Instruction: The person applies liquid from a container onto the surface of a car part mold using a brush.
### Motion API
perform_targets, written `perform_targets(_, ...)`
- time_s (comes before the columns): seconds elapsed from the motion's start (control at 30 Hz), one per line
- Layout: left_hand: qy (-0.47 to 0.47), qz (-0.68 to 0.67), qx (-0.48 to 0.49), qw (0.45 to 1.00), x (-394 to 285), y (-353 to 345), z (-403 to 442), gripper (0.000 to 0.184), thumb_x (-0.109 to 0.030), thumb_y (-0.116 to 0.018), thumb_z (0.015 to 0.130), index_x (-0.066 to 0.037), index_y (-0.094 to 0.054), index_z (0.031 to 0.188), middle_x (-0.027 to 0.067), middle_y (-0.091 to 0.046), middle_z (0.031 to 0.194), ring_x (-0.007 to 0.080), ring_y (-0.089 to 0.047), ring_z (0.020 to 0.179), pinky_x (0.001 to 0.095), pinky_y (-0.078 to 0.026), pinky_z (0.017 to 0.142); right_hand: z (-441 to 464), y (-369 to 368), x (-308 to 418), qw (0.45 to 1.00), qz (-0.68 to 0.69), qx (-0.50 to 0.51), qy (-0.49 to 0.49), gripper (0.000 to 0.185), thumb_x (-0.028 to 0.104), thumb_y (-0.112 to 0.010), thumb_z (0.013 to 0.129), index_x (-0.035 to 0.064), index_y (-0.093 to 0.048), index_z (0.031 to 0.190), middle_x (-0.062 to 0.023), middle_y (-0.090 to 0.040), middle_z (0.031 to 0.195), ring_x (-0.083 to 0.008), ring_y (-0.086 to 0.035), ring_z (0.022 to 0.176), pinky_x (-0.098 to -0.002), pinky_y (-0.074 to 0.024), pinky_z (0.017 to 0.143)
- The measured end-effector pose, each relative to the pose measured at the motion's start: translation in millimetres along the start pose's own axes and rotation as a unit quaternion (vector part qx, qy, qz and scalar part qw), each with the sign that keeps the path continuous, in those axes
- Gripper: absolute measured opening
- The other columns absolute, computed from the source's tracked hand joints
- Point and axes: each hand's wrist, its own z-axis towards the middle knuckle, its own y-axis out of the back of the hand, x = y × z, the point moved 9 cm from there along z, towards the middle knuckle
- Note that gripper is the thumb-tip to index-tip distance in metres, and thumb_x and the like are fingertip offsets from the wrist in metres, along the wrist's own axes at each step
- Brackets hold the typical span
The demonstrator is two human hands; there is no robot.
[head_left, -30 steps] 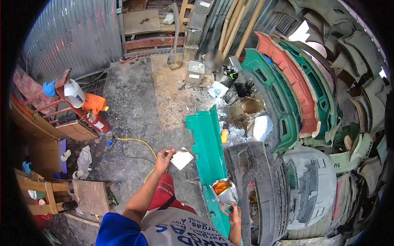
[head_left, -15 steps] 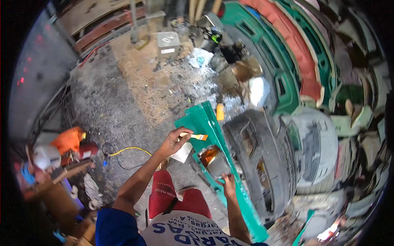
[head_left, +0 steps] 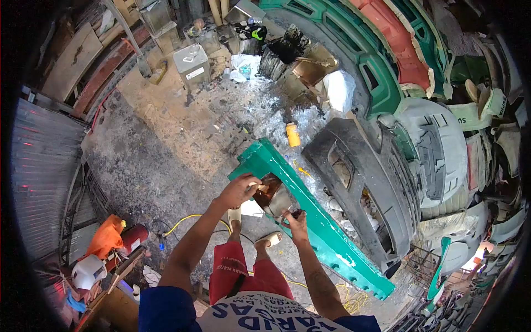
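Observation:
My left hand [head_left: 237, 191] is closed on a paintbrush, whose pale wooden handle [head_left: 255, 185] sticks out past the fingers. The brush's bristles are over or inside a metal container [head_left: 283, 202]; I cannot make them out. Amber-brown liquid [head_left: 267, 191] shows inside this container. My right hand [head_left: 296, 223] grips the container's near edge with thumb and fingers. Under both hands runs a long green molded panel [head_left: 332, 241], slanting from upper left to lower right. A white sheet [head_left: 252, 208] shows below my left hand.
A dark bumper [head_left: 362, 185] lies right of the panel, with more bumpers stacked beyond. On the stained floor stands a yellow bottle [head_left: 292, 134]. A metal tin [head_left: 192, 65] sits farther off. Near my feet snakes a yellow cable [head_left: 193, 217]. An orange cloth [head_left: 108, 237] is at left.
My left hand has drawn the brush back from above the green panel to the container's mouth. My right hand still holds the container. The camera view has shifted.

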Motion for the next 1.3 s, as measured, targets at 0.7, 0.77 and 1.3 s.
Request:
perform_targets(0.7, 0.107, -0.16, -0.252, 0.948, 157, 20, 56, 0.023, -0.019, -0.062, 0.095, -0.005, -0.066, 0.112, -0.002, -0.061, 0.084, 0.0023, -0.042, 0.064, 0.0206, -0.037, 0.056, -15, 20, -19, 0.995, 0.1, -0.02, -0.011, 0.041, 0.025, -0.068, 0.086, 0.0046, -0.046, 0.113, -0.0106, -0.053, 0.111, -0.0221, -0.057, 0.105, -0.0429, -0.058, 0.078)
perform_targets(0.77, 0.068, -0.041, -0.262, 0.962, 153, 17, 60, 0.022, -0.016, -0.059, 0.096, -0.003, -0.064, 0.113, -0.0005, -0.056, 0.084, 0.0047, -0.042, 0.062, 0.0214, -0.036, 0.055, -28, 31, -25, 0.988, 0.148, -0.04, -0.012, 0.044, 0.023, -0.074, 0.083, 0.0041, -0.049, 0.114, -0.008, -0.054, 0.107, -0.019, -0.057, 0.09, -0.0373, -0.0579, 0.075)
perform_targets(1.3, -0.055, 0.381, 0.014, 0.923, 62, -11, 63, 0.046, 0.003, -0.055, 0.08, -0.006, -0.057, 0.125, 0.0142, -0.051, 0.106, 0.0333, -0.05, 0.103, 0.0465, -0.042, 0.089, -126, 92, -83, 0.974, 0.213, -0.058, -0.043, 0.053, 0.022, -0.072, 0.083, 0.0051, -0.042, 0.123, -0.0116, -0.055, 0.12, -0.0239, -0.059, 0.105, -0.0392, -0.057, 0.082)
